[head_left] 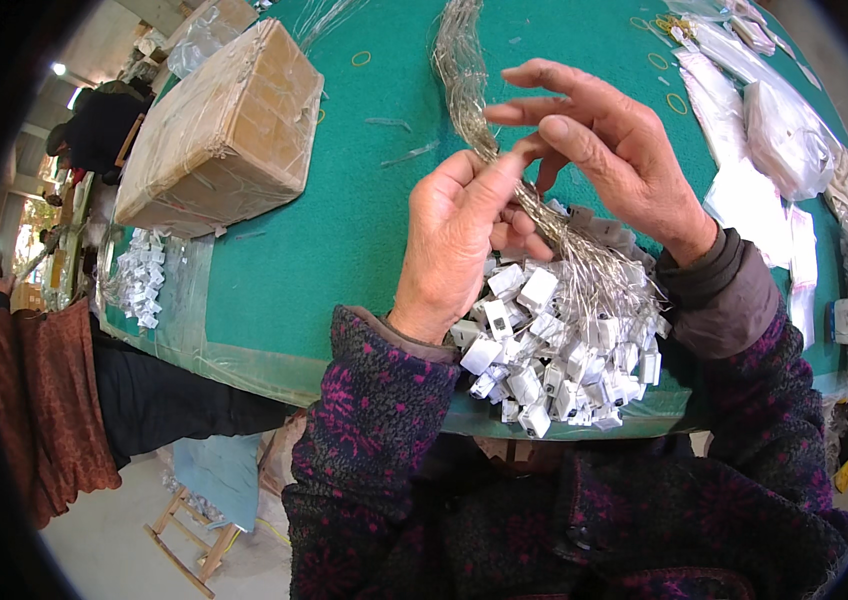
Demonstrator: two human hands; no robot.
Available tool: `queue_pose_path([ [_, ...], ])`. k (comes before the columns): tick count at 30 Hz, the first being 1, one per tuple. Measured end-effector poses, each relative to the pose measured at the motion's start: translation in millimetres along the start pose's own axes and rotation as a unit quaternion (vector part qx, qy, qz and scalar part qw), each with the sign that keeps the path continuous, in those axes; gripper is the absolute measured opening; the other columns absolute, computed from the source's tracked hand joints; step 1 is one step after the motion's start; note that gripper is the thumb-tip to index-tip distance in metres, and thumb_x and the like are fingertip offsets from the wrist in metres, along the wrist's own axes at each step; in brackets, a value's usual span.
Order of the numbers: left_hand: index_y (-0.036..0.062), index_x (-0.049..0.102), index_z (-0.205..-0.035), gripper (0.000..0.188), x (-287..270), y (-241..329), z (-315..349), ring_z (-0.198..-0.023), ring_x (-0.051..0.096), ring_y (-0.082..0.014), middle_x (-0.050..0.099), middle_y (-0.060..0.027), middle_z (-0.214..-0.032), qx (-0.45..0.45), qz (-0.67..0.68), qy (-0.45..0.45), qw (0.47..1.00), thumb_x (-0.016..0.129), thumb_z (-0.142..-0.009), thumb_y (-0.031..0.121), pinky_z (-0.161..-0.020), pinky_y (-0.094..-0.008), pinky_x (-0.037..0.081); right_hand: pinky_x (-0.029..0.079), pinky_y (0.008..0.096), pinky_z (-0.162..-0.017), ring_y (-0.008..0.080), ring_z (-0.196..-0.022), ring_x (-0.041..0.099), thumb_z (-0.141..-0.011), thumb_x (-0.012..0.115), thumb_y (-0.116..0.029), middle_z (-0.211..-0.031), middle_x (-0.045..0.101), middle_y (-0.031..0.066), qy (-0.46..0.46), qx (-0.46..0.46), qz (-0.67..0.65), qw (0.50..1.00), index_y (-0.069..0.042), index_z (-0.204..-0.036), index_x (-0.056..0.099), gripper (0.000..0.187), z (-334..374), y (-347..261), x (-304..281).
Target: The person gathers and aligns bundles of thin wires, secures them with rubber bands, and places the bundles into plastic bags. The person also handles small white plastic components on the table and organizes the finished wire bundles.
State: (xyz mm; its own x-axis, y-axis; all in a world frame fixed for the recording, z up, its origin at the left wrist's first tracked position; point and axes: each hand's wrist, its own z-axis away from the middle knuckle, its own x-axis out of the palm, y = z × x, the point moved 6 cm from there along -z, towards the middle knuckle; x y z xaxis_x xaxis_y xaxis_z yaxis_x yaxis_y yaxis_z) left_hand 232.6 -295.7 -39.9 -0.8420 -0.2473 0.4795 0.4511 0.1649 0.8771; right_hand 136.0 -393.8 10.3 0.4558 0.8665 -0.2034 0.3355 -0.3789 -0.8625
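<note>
My left hand (452,238) is closed round a thick bundle of thin silvery wires (464,95), thumb on top. My right hand (619,150) hovers over the same bundle with its fingers spread, some tips at the wires beside my left thumb. Whether a small tie lies between those fingertips, I cannot make out. Above my hands the wire bundle runs away toward the far side of the table. Below them it fans out into a heap of small white plastic boxes (534,385), which look like battery cases, at the near table edge.
A taped cardboard box (229,125) stands at left on the green table (284,290). Nearby lies a smaller pile of white boxes (141,275). Yellow rubber bands (677,103) and clear plastic bags (784,135) lie at right. A person's brown garment (49,400) shows at far left.
</note>
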Motion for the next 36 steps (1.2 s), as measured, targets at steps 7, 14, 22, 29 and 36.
queue_pose_path([
  [7,-0.0012,0.045,-0.103,0.024,-5.6,2.6,-0.2,-0.066,0.062,-0.0143,0.059,-0.0114,-0.085,0.025,0.012,0.039,0.999,0.049,-0.100,0.022,-0.055,-0.0327,0.060,0.053,0.0285,-0.080,0.0135,-0.092,0.064,-0.093,0.059,-0.006,-0.102,0.065,0.0092,0.007,-0.001,0.007,1.000,0.002,-0.121,0.051,0.030,0.6,6.8,0.8],
  [14,0.0044,0.038,-0.115,0.026,3.9,13.7,3.7,-0.066,0.063,-0.0125,0.059,-0.0114,-0.088,0.088,-0.077,0.029,0.993,0.053,-0.098,0.015,-0.056,-0.0275,0.057,0.052,0.0274,-0.079,0.0139,-0.090,0.064,-0.082,0.068,-0.001,-0.094,0.064,0.0080,-0.007,-0.036,0.085,0.996,0.001,-0.115,0.052,0.036,-0.3,2.9,2.0],
  [22,0.0043,0.044,-0.110,0.015,5.8,12.8,5.7,-0.065,0.064,-0.0104,0.059,-0.0071,-0.088,0.074,-0.164,0.032,0.983,0.049,-0.100,0.013,-0.052,-0.0217,0.054,0.052,0.0276,-0.078,0.0132,-0.084,0.064,-0.081,0.065,0.001,-0.090,0.061,0.0067,-0.015,-0.007,0.087,0.996,0.001,-0.109,0.051,0.032,-0.1,2.7,4.2],
  [29,0.0036,0.039,-0.102,0.013,-0.6,8.9,3.9,-0.069,0.068,-0.0188,0.060,-0.0121,-0.087,0.038,-0.055,0.033,0.997,0.046,-0.099,0.014,-0.056,-0.0316,0.059,0.051,0.0264,-0.078,0.0102,-0.087,0.060,-0.084,0.065,-0.002,-0.093,0.059,0.0042,-0.017,0.030,0.074,0.997,0.000,-0.113,0.050,0.033,0.7,3.0,0.0],
  [36,-0.0004,0.042,-0.107,0.018,-3.8,6.8,2.5,-0.074,0.068,-0.0193,0.064,-0.0141,-0.093,-0.001,-0.010,0.012,1.000,0.053,-0.095,0.008,-0.060,-0.0327,0.059,0.046,0.0234,-0.068,0.0077,-0.086,0.057,-0.079,0.076,-0.011,-0.094,0.058,0.0021,-0.058,0.021,0.130,0.990,-0.003,-0.115,0.050,0.045,-0.8,-9.5,-1.2],
])
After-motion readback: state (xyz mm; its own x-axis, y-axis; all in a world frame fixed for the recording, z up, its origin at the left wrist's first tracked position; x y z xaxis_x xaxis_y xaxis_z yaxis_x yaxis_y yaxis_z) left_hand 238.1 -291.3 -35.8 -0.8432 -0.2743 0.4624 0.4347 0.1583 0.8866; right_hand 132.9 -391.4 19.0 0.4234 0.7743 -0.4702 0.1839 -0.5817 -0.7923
